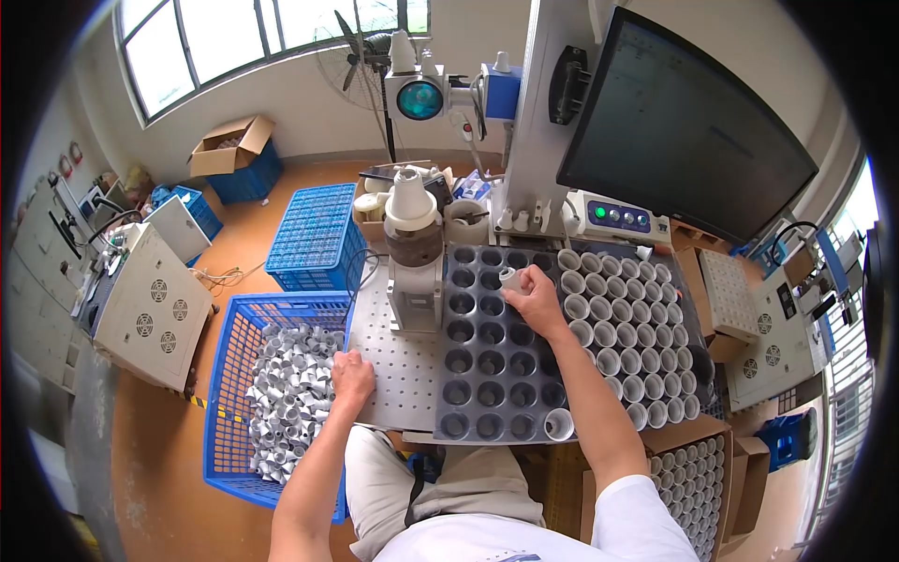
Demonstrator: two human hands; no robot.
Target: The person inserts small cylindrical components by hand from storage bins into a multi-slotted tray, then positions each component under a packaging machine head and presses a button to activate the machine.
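Observation:
My right hand (536, 302) is closed, pinching a small pale plastic fitting (509, 279) over the black tray (475, 374) with round pockets. On the tray's right side, several rows of white cups (621, 310) stand in the pockets. One more white cup (559, 424) sits at the tray's front edge. My left hand (353, 377) has its fingers curled at the right rim of the blue basket (230, 348); whatever they hold, if anything, is hidden. Many small grey-white fittings (287, 398) lie heaped in that basket.
A perforated white plate (391, 375) lies between basket and tray, with a grey stand topped by a white cone (410, 199) behind it. A large monitor (688, 122) hangs at the back right. Another blue crate (312, 229) stands behind the basket. A carton of cups (688, 487) sits front right.

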